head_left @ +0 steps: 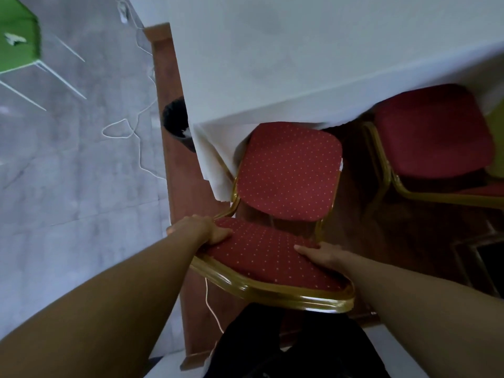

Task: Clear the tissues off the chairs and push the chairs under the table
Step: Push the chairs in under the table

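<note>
gripping the chair back point(272, 266) with left hand point(210, 227) and right hand point(319, 253), fingers wrapped over it; could snag the tablecloth point(215, 159) or shove crooked.

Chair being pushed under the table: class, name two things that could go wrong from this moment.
1. The tablecloth hangs beside the chair seat; pushing on could snag it and drag it.
2. A white cord runs on the floor under the chair back, which both hands grip (left hand, right hand); a leg or foot might catch it.
</note>
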Tool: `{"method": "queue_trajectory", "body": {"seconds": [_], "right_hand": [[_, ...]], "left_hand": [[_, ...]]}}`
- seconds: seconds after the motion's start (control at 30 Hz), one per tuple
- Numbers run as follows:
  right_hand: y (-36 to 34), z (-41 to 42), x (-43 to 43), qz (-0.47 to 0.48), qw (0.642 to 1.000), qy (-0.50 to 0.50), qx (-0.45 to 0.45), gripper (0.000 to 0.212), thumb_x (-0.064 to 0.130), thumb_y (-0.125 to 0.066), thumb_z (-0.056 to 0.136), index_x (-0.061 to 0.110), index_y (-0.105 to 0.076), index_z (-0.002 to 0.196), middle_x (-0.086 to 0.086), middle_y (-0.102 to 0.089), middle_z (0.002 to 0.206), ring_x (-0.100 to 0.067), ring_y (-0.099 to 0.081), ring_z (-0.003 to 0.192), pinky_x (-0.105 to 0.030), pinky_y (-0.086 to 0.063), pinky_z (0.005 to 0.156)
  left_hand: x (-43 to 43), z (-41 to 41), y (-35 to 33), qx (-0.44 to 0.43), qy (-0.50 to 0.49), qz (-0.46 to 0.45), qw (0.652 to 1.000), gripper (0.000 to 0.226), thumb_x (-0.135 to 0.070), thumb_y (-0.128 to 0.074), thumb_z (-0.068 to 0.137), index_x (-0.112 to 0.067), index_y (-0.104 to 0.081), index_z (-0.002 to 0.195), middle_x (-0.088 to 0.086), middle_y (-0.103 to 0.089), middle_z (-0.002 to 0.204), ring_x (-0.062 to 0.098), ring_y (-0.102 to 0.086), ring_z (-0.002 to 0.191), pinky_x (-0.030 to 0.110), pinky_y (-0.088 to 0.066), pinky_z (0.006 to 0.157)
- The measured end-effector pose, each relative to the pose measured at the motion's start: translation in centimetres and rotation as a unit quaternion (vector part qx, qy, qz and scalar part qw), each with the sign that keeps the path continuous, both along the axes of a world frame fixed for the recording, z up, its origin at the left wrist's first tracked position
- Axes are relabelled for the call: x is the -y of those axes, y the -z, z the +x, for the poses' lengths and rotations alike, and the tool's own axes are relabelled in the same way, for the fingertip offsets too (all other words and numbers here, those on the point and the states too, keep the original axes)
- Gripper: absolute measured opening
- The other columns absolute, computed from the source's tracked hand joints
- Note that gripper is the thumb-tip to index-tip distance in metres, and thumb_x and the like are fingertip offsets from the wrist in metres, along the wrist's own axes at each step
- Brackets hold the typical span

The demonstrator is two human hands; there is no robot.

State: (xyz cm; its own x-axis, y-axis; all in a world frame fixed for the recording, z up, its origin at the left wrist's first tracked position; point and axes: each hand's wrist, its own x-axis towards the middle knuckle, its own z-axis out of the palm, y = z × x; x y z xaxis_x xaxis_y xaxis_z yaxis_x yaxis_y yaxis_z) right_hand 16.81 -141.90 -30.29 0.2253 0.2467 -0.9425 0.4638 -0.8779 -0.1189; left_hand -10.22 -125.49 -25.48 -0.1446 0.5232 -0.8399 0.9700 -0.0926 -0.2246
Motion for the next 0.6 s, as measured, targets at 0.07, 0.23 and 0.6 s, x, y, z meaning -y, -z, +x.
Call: {"method": "queue_trajectory", "body": {"seconds": [0.07,0.23,0.6], "right_hand": [[-0.5,0.0,0.1,-0.007,1.0,-0.001,0.007,0.117,0.092,-0.058,0.062,0.024,-0.039,0.154,-0.015,-0.03,0.16,-0.038,-0.036,0.142,-0.048,-0.036,0.116],[-0.3,1.5,0.5,-0.024,0.998,-0.043,0.039,0.151,0.107,-0.049,0.028,0.018,-0.046,0.15,-0.014,-0.045,0.151,-0.038,-0.051,0.13,-0.047,-0.045,0.108],[-2.3,11.4,-0.5,-0.007,0.981,-0.149,0.122,0.127,0.1,-0.055,0.043,0.019,-0.055,0.141,-0.013,-0.054,0.143,-0.037,-0.058,0.121,-0.048,-0.05,0.098]], "left_hand": [[0.3,0.2,-0.3,-0.008,-0.002,-0.005,1.0,0.123,-0.098,-0.03,0.03,-0.034,-0.062,0.129,0.004,-0.064,0.122,0.033,-0.06,0.11,0.053,-0.046,0.097],[2.2,1.1,-0.4,0.009,-0.044,-0.019,0.999,0.126,-0.101,-0.035,0.03,-0.031,-0.062,0.132,0.004,-0.065,0.116,0.031,-0.064,0.103,0.049,-0.049,0.096],[7.3,9.5,-4.7,0.067,-0.039,-0.06,0.995,0.085,-0.078,-0.036,0.089,-0.019,-0.044,0.149,0.012,-0.048,0.148,0.031,-0.051,0.13,0.041,-0.042,0.106]]}}
